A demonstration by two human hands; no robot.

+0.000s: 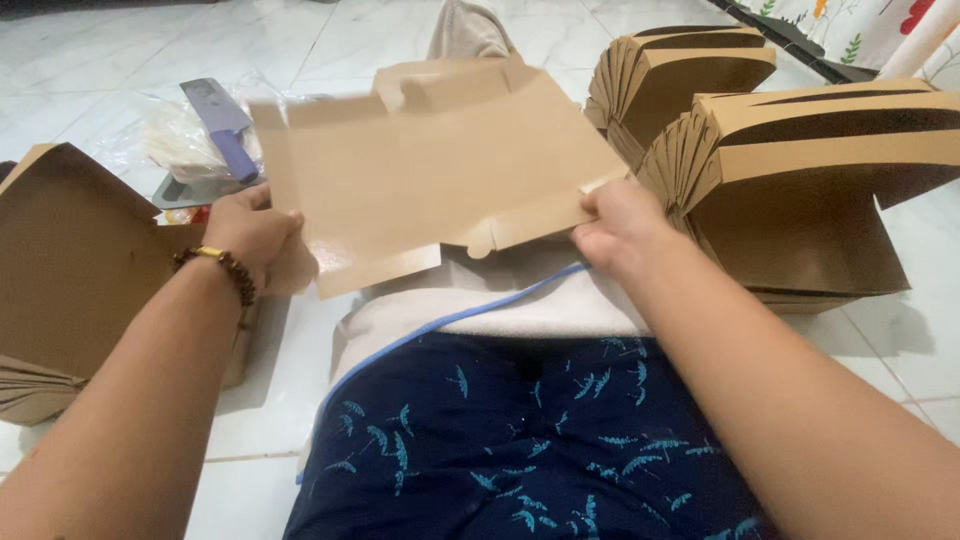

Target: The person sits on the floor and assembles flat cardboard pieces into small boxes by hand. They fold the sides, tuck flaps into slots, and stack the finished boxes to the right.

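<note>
A flat brown cardboard box blank (440, 170) hangs over the lap, above the white tiled floor (120, 60). The left hand (255, 240) and right hand (620, 225) each have fingers clamped on a lower corner. Held only at its edges, the thin sheet could crease or tear at the tabs.

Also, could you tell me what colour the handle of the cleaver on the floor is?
The cleaver has a purple handle, seen in the head view.
</note>
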